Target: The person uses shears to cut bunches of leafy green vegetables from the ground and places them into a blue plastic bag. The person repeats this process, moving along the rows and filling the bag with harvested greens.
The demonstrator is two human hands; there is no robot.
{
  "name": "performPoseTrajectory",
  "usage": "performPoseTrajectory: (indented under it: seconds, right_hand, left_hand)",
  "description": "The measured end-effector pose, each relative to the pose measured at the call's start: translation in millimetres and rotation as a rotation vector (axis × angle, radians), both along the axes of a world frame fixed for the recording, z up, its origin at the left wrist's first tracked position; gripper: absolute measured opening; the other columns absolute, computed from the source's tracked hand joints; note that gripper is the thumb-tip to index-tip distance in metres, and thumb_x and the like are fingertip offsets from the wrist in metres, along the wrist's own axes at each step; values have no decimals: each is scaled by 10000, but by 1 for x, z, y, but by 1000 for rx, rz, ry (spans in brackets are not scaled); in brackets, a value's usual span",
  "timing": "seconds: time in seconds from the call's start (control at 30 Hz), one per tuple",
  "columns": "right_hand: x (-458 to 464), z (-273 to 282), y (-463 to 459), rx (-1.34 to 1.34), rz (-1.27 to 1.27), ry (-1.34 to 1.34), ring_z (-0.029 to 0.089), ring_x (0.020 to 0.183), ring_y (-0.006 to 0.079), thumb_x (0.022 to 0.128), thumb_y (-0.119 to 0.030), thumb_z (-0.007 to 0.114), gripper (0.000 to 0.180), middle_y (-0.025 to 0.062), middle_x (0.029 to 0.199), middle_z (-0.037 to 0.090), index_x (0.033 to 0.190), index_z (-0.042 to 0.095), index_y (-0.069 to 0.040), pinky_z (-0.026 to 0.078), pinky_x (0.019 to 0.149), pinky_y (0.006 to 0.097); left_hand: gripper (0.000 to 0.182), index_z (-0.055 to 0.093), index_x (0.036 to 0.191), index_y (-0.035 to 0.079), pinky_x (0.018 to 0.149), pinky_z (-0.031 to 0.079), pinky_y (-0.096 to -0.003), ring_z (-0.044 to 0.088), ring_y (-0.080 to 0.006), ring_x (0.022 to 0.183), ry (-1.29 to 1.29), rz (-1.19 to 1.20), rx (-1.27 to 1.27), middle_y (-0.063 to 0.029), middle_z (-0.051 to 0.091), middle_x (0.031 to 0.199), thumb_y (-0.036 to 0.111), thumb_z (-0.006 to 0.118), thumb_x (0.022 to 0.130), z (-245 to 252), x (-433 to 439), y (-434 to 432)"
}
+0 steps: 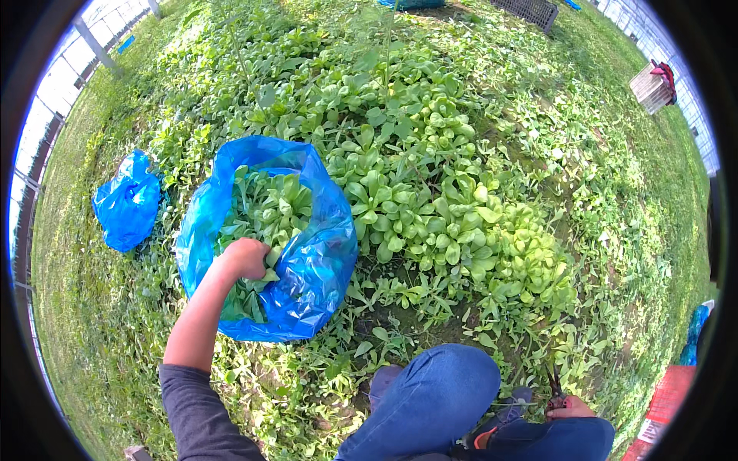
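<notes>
A blue plastic bag (323,253) lies wide open on the ground, partly filled with leafy green plants (282,201). My left hand (247,258) is inside its mouth, closed around a small bunch of leaves at the near side of the heap. Low at the right, beside my knee, my right hand (569,407) holds a cutting tool (556,387) by its handles, its dark narrow blades pointing away from me; the exact kind is hard to tell. Rosettes of leafy greens (455,225) grow in the bed to the right of the bag.
A second, crumpled blue bag (128,201) lies at the left. A dark plastic crate (527,12) stands at the far top, a pale box (652,89) at the upper right, red mesh material (671,395) at the lower right. My bent knee (455,374) is close in front.
</notes>
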State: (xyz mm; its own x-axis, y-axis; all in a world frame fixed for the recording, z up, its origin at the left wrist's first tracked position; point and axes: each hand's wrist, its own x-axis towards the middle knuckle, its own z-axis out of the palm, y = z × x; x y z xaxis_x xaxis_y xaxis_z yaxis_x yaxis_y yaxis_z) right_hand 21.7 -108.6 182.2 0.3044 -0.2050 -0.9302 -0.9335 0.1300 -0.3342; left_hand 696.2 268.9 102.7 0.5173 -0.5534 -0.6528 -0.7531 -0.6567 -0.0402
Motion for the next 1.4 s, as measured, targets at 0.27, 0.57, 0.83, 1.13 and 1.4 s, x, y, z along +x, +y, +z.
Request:
performPoseTrajectory:
  seconds: [0.27,0.57,0.83,1.13,1.4]
  right_hand:
    - [236,9,-14,-199,360,-270,652,684,126,819,-235,739,266,52,780,670,902,614,-15,512,655,274]
    - [482,-74,166,-623,682,-598,640,779,319,696,-571,746,614,170,816,634,825,544,-5,498,733,403]
    - [502,-83,207,493,-386,-949,601,666,110,809,-57,637,249,16,833,622,1042,550,-47,508,589,286]
    - [499,31,164,677,-192,-1178,632,1046,225,896,-5,585,414,130,1188,624,1295,477,4,506,925,376]
    - [475,-58,160,666,-266,-1041,603,1090,220,889,19,569,426,125,1216,606,1302,466,12,479,956,372]
  left_hand:
    - [238,699,941,68,849,499,-391,635,-315,933,-34,492,-642,-172,663,955,222,721,760,47,27,6]
    - [591,551,1215,96,874,430,-429,509,-317,1105,-995,304,-742,-112,530,1198,232,790,691,63,16,56]
    - [353,666,907,22,763,484,-453,637,-384,839,-982,830,-852,-217,668,867,364,580,881,36,115,130]
    - [367,626,783,10,599,419,-411,564,-303,590,-1207,866,-1241,-151,623,664,316,515,953,114,106,197]
    - [214,572,870,67,707,464,-347,562,-254,802,-1290,261,-1290,-75,590,866,-3,598,669,128,27,105]
